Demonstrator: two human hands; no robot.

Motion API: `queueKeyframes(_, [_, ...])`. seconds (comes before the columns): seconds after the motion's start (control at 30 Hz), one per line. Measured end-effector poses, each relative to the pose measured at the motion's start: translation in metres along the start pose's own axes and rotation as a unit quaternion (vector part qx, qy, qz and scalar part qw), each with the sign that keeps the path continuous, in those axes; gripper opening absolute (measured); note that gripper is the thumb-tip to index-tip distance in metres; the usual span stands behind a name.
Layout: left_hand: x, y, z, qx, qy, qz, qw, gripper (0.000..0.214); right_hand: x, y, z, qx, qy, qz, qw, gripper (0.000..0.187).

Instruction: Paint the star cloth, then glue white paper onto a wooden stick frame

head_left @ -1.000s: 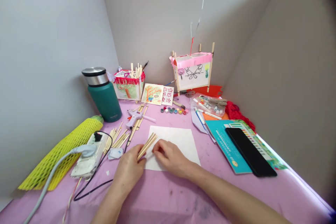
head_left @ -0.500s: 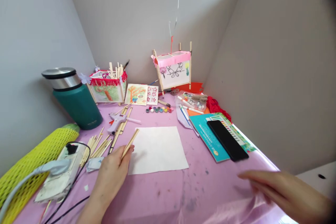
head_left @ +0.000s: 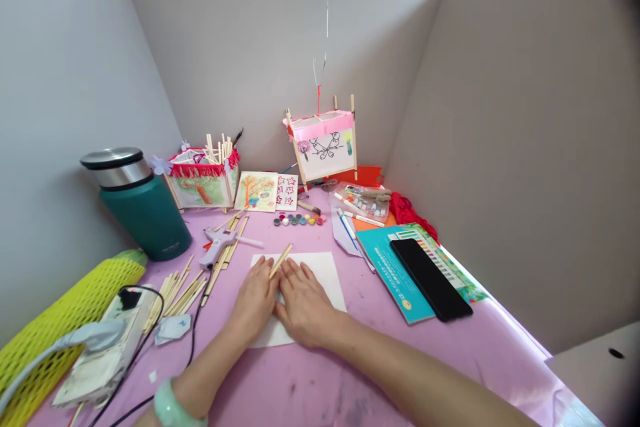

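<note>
A sheet of white paper [head_left: 327, 273] lies on the pink-covered table, partly hidden by both hands. My left hand [head_left: 256, 300] is over its left side, closed around thin wooden sticks [head_left: 281, 260] whose ends stick out past the fingers toward the back. I cannot tell exactly how many sticks there are. Flat on the paper, close beside the sticks, rests my right hand [head_left: 306, 300] with its fingers stretched forward. A pale purple glue gun [head_left: 220, 242] lies left of the paper, near more loose wooden sticks [head_left: 185, 290].
At the left stand a teal bottle [head_left: 145, 213], a white power strip [head_left: 100, 353] with cables and a yellow net-wrapped object [head_left: 65, 327]. Behind are a lantern-like stick frame [head_left: 327, 153], paint pots [head_left: 300, 220] and drawings [head_left: 257, 191]. A phone [head_left: 430, 277] lies on a blue book [head_left: 393, 280].
My right hand has come from the right edge onto the paper beside my left hand. My left hand, with the sticks, has moved right and over the paper. The view has tilted up slightly.
</note>
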State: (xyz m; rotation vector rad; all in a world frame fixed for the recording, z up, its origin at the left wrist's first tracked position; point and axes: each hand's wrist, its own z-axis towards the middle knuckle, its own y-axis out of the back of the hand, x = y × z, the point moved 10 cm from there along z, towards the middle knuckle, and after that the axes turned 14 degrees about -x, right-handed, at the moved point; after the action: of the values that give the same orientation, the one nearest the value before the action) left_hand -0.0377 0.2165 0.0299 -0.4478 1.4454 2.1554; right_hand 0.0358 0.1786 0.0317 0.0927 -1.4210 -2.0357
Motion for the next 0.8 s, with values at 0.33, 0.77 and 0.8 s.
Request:
queueKeyframes(0.33, [-0.003, -0.009, -0.009, 0.0, -0.043, 0.039, 0.998, 0.043, -0.08, 0.024, -0.039, 0.014, -0.12, -0.072, 0.99, 0.081])
queueKeyframes(0.77, [-0.011, 0.014, -0.007, 0.002, -0.014, 0.034, 0.999, 0.033, -0.027, 0.031, -0.048, 0.088, 0.009, 0.015, 0.996, 0.071])
queueKeyframes(0.8, [-0.01, 0.023, -0.01, 0.0, -0.009, 0.034, 0.999, 0.031, -0.026, 0.039, -0.05, 0.078, 0.017, 0.027, 0.996, 0.067])
